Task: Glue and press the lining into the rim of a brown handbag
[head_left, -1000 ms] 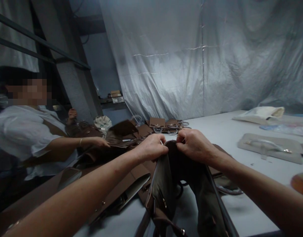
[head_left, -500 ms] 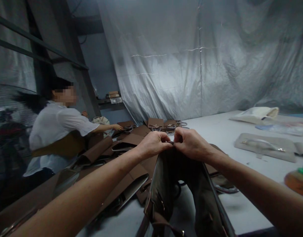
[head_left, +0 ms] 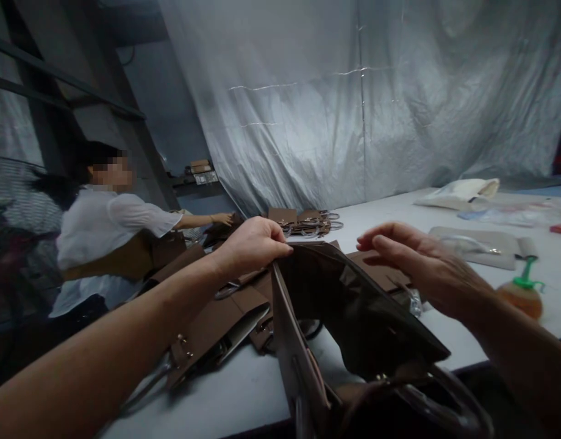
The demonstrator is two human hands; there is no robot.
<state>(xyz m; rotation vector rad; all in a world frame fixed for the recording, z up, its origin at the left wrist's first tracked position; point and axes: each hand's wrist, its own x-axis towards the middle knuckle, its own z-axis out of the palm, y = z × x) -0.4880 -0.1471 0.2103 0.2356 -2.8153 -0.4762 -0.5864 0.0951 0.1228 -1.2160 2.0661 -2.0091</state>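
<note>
A brown handbag (head_left: 285,329) with a dark lining hangs spread in front of me, its wrapped handles low at the front. My left hand (head_left: 257,241) pinches the bag's upper edge between thumb and fingers. To the right, my right hand (head_left: 408,259) is off the bag, fingers apart and holding nothing. Another brown bag (head_left: 216,332) lies on the table just left of the one I hold.
Several brown bags (head_left: 283,216) lie along the white table (head_left: 376,213). On the right are a grey bag piece (head_left: 479,244), a green-capped bottle (head_left: 522,296) and a cream pouch (head_left: 463,192). A co-worker (head_left: 111,225) reaches across the bags at left.
My right hand has let go of the bag's edge and moved right, opening its fingers. The bag has spread wider and turned. My left hand keeps its pinch, shifted slightly left.
</note>
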